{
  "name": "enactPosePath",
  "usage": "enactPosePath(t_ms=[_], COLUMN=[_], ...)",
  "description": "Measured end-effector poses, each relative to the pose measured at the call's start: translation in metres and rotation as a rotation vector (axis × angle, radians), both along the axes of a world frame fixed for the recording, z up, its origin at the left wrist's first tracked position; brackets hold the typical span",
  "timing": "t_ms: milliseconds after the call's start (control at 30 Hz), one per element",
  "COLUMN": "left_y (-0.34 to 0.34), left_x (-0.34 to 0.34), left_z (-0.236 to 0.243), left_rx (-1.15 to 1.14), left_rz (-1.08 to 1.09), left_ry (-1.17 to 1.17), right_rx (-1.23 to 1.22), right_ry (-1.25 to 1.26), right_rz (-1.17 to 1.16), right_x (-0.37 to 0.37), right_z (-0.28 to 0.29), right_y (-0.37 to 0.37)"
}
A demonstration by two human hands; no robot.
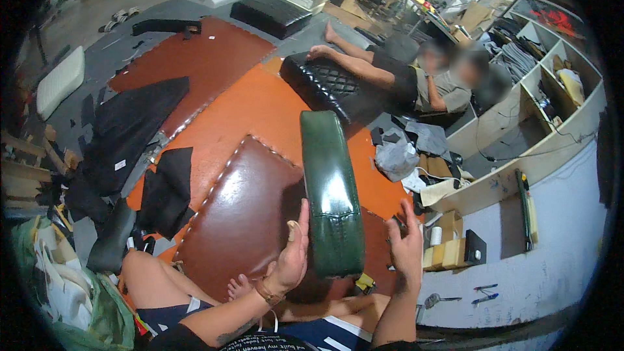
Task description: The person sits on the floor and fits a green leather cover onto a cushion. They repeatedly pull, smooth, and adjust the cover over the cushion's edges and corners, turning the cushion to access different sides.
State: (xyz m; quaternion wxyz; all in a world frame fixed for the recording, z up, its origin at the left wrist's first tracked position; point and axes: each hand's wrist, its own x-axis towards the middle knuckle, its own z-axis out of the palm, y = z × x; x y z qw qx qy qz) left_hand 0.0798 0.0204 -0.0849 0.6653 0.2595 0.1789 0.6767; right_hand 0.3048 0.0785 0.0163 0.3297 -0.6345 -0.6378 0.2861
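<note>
A long green cushion point(331, 192), glossy like leather and seamed near its near end, stands between my two hands. My left hand point(291, 261) has its fingers stretched out flat along the cushion's left side; I cannot tell if the palm presses on it. Something beige shows at that thumb. To the right of the cushion my right hand point(405, 247) is raised with its fingers apart, not touching it. Under and behind the cushion lies a brown padded sheet point(244, 211) with a studded-looking edge, on orange floor covering point(227, 131).
Black fabric pieces point(140, 130) lie on the left. Beyond the cushion, a person point(403, 81) reclines with legs over a black quilted cushion point(328, 88). White shelving point(520, 149) runs along the right, near grey scraps point(395, 156). A green sack point(107, 305) stands at lower left.
</note>
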Motion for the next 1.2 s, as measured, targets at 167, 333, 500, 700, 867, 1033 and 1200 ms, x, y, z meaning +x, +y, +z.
enactPosePath(t_ms=[167,333,500,700,867,1033,1200], left_y=[0.007,0.008,0.0,-0.004,0.028,0.058,0.062], left_x=[0.022,-0.01,-0.043,-0.009,-0.016,-0.031,-0.013], left_z=[-0.007,0.003,0.055,0.092,0.076,0.065,0.065], left_rx=[0.083,0.074,0.518,0.813,0.657,0.623,0.739], left_rz=[-0.088,0.11,0.557,0.362,0.441,0.493,0.47], left_ry=[0.077,0.495,1.45,1.922,1.924,1.919,2.01], right_rx=[0.094,0.397,0.421,0.292,0.06,0.76,0.4], right_ry=[-0.858,-0.828,-0.663,-0.617,-0.52,-0.538,-1.082], right_rz=[0.352,0.207,0.425,0.511,0.105,-0.267,-0.248], right_x=[-0.082,-0.064,-0.004,0.073,0.162,0.191,0.028], right_z=[0.038,-0.015,0.009,0.012,0.028,0.183,0.093], right_y=[-0.059,-0.079,-0.111,-0.11,-0.097,-0.071,-0.013])
